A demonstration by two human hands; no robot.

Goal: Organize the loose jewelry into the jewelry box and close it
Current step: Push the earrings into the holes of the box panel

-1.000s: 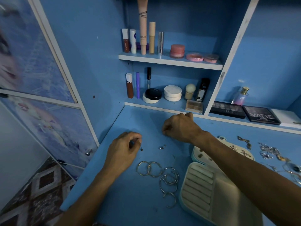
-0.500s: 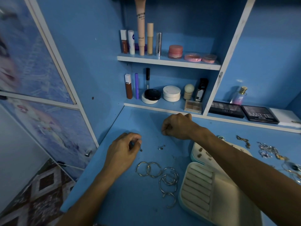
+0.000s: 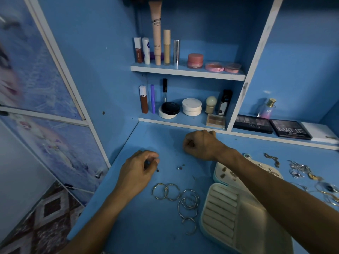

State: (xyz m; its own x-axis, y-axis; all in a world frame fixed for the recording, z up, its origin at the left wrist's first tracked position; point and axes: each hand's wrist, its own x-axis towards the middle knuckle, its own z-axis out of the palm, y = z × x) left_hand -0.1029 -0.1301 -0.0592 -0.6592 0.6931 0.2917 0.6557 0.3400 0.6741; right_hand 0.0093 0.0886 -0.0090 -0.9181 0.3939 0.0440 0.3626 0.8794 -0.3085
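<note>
An open jewelry box (image 3: 218,223), pale blue with a cream lining, lies at the front right, its ring rolls toward me and a few earrings in its far half (image 3: 222,172). Several silver hoops (image 3: 183,198) lie on the blue table left of the box. My left hand (image 3: 136,171) pinches a tiny stud earring (image 3: 157,169) at its fingertips, just above the table. More small studs (image 3: 180,167) lie a little to its right. My right hand (image 3: 200,145) rests further back as a curled fist; nothing shows in it. My right forearm crosses over the box.
Loose silver and gold jewelry (image 3: 300,170) is scattered on the table right of the box. Shelves at the back hold makeup tubes, round compacts (image 3: 191,106), palettes (image 3: 290,132) and a perfume bottle (image 3: 266,109). The table's left edge (image 3: 102,187) drops to a patterned floor.
Both hands stay almost where they were; my right fist has shifted slightly back and left. The left hand keeps its pinch on the stud.
</note>
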